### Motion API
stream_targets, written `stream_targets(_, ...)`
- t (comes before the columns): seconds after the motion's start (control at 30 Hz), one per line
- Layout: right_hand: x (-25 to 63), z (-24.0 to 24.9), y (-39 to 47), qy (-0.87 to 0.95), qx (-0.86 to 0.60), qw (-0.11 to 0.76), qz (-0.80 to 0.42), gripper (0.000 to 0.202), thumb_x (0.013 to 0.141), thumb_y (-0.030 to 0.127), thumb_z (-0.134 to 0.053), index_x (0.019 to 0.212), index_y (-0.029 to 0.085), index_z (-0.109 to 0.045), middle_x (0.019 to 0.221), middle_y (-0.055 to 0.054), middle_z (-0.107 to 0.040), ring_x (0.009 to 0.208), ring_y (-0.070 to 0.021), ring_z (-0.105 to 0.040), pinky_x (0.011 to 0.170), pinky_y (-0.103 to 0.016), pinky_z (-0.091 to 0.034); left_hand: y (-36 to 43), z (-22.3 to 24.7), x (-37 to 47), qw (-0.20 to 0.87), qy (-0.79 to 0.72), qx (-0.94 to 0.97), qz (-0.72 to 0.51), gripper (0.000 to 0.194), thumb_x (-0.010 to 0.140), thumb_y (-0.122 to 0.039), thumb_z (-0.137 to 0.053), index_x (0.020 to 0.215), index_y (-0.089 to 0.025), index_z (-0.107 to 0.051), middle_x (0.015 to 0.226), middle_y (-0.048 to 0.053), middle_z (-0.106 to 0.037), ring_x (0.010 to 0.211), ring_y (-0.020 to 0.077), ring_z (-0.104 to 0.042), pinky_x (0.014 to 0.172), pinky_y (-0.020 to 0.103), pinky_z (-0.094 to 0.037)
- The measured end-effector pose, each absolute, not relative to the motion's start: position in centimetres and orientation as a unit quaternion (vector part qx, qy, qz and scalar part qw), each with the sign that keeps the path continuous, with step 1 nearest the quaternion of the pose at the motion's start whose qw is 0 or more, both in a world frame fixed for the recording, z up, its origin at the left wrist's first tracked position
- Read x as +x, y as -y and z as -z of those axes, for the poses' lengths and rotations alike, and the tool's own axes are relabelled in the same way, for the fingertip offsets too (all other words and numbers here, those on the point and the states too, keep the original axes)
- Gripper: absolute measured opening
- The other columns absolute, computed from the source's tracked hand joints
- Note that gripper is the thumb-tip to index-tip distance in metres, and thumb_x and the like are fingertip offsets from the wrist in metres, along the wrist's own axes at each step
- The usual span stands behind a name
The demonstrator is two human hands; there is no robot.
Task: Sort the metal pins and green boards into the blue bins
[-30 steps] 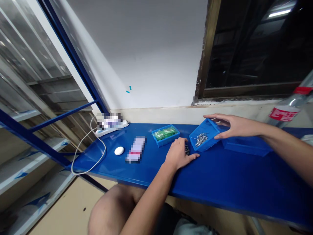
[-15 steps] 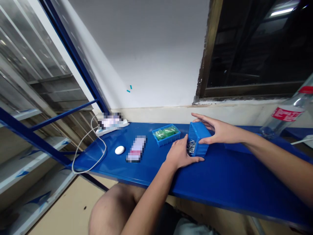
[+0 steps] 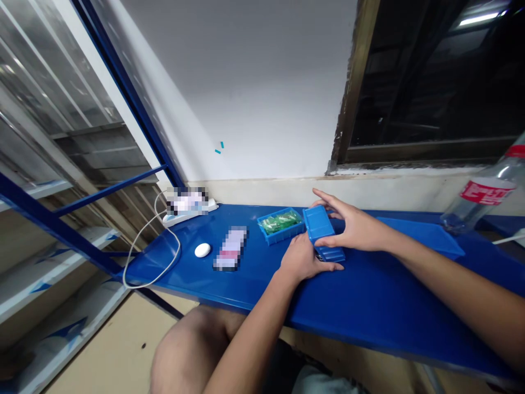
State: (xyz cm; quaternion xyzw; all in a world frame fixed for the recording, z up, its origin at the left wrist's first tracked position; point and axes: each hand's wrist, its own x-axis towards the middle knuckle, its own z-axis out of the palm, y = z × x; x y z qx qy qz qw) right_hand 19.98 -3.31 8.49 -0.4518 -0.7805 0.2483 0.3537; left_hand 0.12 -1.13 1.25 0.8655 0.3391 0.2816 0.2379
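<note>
One small blue bin (image 3: 322, 232) is held tipped over, bottom up, long axis running away from the person, on the counter (image 3: 369, 295) beside one bin of green parts (image 3: 280, 225). It is clasped by the right hand (image 3: 355, 227); the left hand (image 3: 301, 260) is cupped at its mouth, grip unclear.

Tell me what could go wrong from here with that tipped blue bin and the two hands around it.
1. The right hand holds the small blue bin tipped far over against the left hand; loose parts could spill past the palm onto the blue table.
2. Spilled pieces may roll off the near table edge onto the floor.
3. The bin of green parts sits right beside the tipped bin, so parts could mix.
</note>
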Motion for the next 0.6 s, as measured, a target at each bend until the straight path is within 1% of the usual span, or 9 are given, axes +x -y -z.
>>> stream_targets(0.1,19.0,-9.1,3.8,0.801,-0.457,0.326,-0.209,0.122,0.073,0.051,-0.088,0.17,0.04,-0.013,0.157,-0.009,-0.052,0.138,-0.04,-0.057,0.113,-0.06,-0.051,0.9,-0.8,0.1,0.261,-0.332,0.859,-0.289,0.101,0.063,-0.062,-0.094,0.151,-0.031,-0.054,0.145,0.009,-0.066,0.138,0.0389,-0.059,0.116,0.056,-0.05)
stream_targets(0.3,17.7,-9.8,4.3,0.822,-0.452,0.3,-0.17,0.122,0.074,0.046,-0.087,0.17,0.041,-0.01,0.159,-0.007,-0.052,0.143,-0.0385,-0.054,0.116,-0.059,-0.048,0.7,-0.3,0.1,0.276,-0.341,0.847,-0.3,0.11,0.059,-0.062,-0.096,0.154,-0.031,-0.051,0.147,0.01,-0.064,0.143,0.0395,-0.053,0.118,0.061,-0.048)
stream_targets(0.4,17.6,-9.8,4.3,0.832,-0.442,0.296,-0.157,0.122,0.075,0.046,-0.086,0.17,0.041,-0.009,0.16,-0.007,-0.052,0.143,-0.039,-0.054,0.115,-0.059,-0.048,0.6,-0.4,0.2,0.294,-0.345,0.841,-0.297,0.108,0.058,-0.059,-0.097,0.153,-0.031,-0.053,0.146,0.01,-0.065,0.141,0.0401,-0.055,0.117,0.064,-0.047)
stream_targets(0.6,17.8,-9.9,4.1,0.848,-0.431,0.275,-0.136,0.122,0.077,0.046,-0.085,0.17,0.041,-0.005,0.162,-0.007,-0.05,0.144,-0.0396,-0.052,0.116,-0.06,-0.048,0.3,-0.3,0.3,0.325,-0.354,0.827,-0.291,0.103,0.056,-0.059,-0.098,0.147,-0.032,-0.058,0.145,0.008,-0.066,0.14,0.0395,-0.055,0.118,0.065,-0.047)
